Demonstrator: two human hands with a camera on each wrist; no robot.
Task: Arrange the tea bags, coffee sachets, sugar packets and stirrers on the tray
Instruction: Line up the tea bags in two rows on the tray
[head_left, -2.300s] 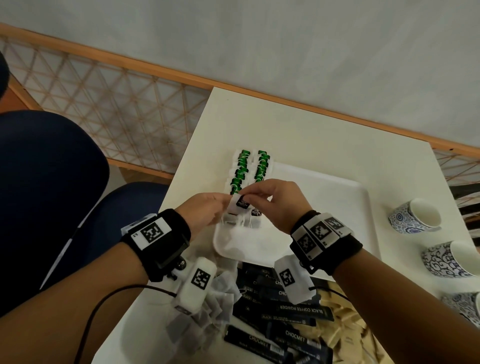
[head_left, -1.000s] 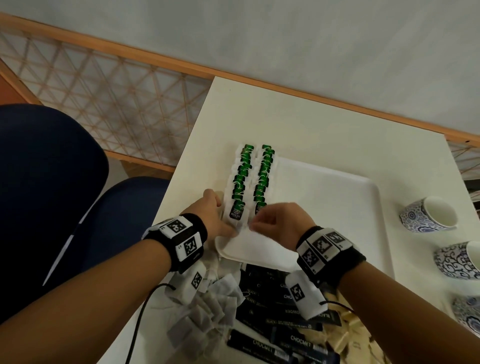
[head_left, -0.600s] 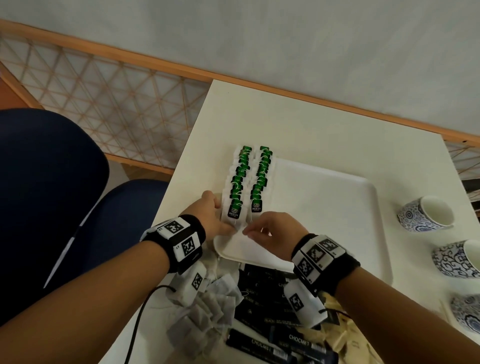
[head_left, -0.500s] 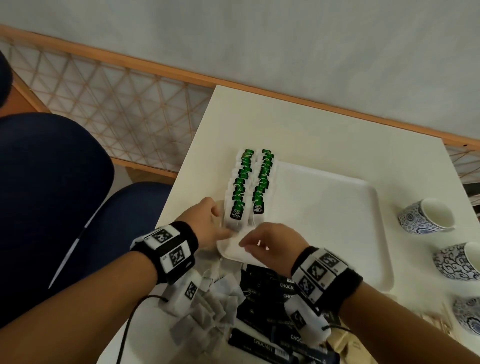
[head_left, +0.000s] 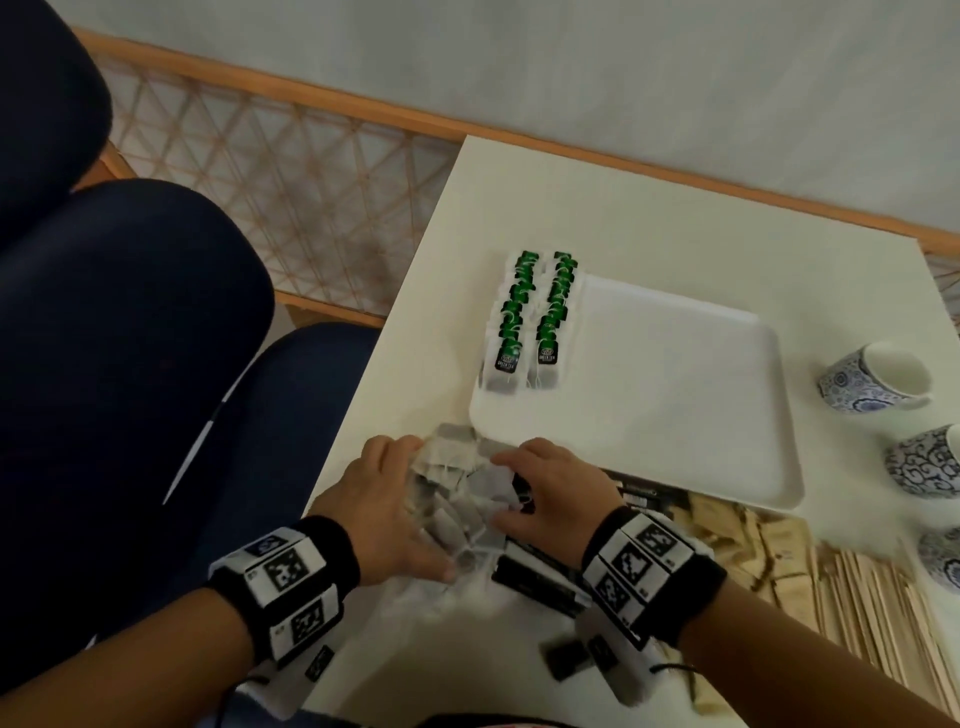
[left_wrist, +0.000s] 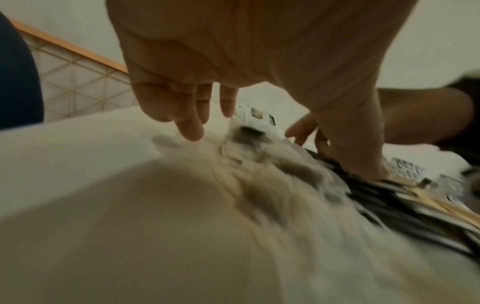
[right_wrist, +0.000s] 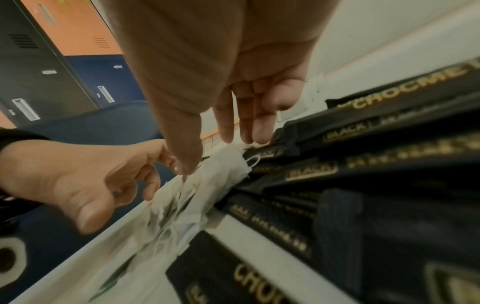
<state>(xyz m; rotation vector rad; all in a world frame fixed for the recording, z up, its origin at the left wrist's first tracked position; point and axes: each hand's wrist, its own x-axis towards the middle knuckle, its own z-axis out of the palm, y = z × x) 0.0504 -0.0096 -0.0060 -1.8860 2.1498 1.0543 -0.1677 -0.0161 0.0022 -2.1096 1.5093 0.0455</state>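
Tea bags (head_left: 527, 317) with green tags lie in two neat rows along the left edge of the white tray (head_left: 675, 395), probably so the rest stays free. The loose heap of tea bags (head_left: 457, 499) waits near it on the table (head_left: 649, 218). Left hand (head_left: 384, 509) and right hand (head_left: 556, 493) flank this heap with relaxed fingers, gripping nothing. Black coffee sachets (right_wrist: 363, 185), sugar packets (head_left: 737, 540), stirrers (head_left: 872, 613) crowd the near right; cups (head_left: 872, 379) stand far right.

The black coffee sachets (right_wrist: 389, 185) read "CHOCME" and "BLACK" in gold. The tags of the tea bags (head_left: 527, 332) on the tray (head_left: 675, 389) read "GREEN TEA".
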